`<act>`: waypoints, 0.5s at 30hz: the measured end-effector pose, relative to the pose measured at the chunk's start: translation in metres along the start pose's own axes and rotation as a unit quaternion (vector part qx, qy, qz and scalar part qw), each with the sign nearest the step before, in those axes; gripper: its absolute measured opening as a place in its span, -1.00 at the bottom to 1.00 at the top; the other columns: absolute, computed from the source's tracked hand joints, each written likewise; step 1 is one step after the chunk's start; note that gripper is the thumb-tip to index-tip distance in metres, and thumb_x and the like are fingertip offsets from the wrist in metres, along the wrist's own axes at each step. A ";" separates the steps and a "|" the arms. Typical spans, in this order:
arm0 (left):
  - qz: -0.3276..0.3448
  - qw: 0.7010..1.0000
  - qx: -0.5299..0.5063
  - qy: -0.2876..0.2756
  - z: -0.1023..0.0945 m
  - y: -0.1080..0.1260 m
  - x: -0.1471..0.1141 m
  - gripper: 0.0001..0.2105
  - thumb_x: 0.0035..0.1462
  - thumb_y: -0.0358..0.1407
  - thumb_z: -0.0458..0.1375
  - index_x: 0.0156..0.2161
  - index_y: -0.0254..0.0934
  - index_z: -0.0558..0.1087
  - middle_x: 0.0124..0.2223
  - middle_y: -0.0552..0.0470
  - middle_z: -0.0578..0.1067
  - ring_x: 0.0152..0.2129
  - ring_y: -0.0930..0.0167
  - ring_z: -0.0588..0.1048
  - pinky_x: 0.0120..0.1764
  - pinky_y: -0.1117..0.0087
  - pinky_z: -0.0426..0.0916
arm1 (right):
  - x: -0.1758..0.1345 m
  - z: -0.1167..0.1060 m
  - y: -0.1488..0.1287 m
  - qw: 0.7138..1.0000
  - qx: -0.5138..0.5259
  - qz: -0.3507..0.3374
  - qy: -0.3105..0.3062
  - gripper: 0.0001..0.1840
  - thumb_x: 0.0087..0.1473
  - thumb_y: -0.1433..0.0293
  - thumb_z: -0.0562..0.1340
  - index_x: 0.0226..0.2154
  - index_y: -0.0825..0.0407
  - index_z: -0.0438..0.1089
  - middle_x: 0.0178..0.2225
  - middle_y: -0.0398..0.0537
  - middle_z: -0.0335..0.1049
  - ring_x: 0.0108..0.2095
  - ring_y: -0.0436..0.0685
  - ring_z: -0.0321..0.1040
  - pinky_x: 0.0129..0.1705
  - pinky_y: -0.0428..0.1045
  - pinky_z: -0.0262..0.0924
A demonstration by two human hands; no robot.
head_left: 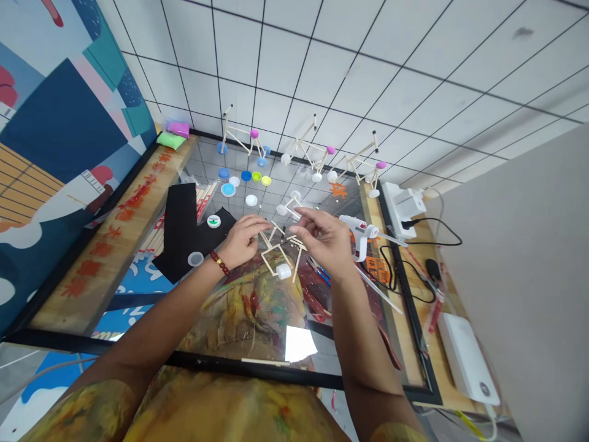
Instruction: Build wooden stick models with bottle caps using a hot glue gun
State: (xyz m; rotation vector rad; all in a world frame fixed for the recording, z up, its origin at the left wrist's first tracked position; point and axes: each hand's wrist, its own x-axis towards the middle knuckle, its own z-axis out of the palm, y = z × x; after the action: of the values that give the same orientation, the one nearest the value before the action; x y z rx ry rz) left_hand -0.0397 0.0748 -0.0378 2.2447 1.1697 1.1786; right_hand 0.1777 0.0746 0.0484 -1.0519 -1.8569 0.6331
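Note:
My left hand (242, 239), with a beaded bracelet at the wrist, has its fingers closed on the side of a small wooden stick frame (275, 258). The frame is tilted above the glass tabletop, with a white cap (283, 271) at its near corner. My right hand (324, 239) is beside the frame, thumb and index finger curved and apart, with nothing clear between them. Loose sticks (297, 243) lie under its fingertips. To the right of it lies a white hot glue gun (359, 234).
Three stick models (243, 132) with coloured caps stand along the back wall. Several bottle caps (228, 189) lie at centre-left, near black sheets (180, 227) and bundled sticks (207, 197). A power strip (400, 209) with black cables and a white box (468, 356) are at right.

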 end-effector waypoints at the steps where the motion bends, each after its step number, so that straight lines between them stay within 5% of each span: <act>1: -0.009 1.000 0.002 0.003 -0.001 0.000 0.000 -0.43 -0.15 -0.66 -0.02 -0.03 -0.25 0.53 0.00 -0.07 0.55 0.02 0.26 0.46 0.13 0.11 0.38 | 0.000 -0.007 -0.002 1.000 -0.006 0.002 0.014 -0.67 0.11 0.25 0.34 -0.07 0.00 0.54 -0.42 -0.14 0.43 -0.50 -0.01 0.25 -0.39 -0.04 0.24; 10: -0.034 0.998 0.010 0.050 0.000 -0.005 -0.001 -0.44 -0.14 -0.66 -0.02 -0.05 -0.25 0.54 -0.02 -0.03 0.57 -0.02 0.29 0.49 0.11 0.18 0.40 | -0.035 -0.072 0.012 0.984 -0.159 0.067 0.033 -0.79 0.14 0.24 0.30 -0.23 -0.01 0.58 -0.41 -0.09 0.51 -0.47 0.05 0.35 -0.37 -0.02 0.27; 15: -0.040 0.998 0.011 0.050 0.000 -0.006 -0.001 -0.45 -0.13 -0.65 -0.01 -0.05 -0.23 0.55 -0.03 -0.03 0.57 -0.03 0.28 0.50 0.11 0.17 0.40 | -0.064 -0.077 0.033 0.980 -0.165 0.106 0.018 -0.80 0.15 0.26 0.29 -0.25 0.00 0.57 -0.36 -0.06 0.55 -0.43 0.07 0.40 -0.36 -0.02 0.27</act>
State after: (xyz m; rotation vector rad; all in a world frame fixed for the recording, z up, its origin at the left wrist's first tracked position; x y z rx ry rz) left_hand -0.0430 0.0775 -0.0422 2.1553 1.3037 1.2644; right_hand 0.2750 0.0369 0.0322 -1.4824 -1.8739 0.4288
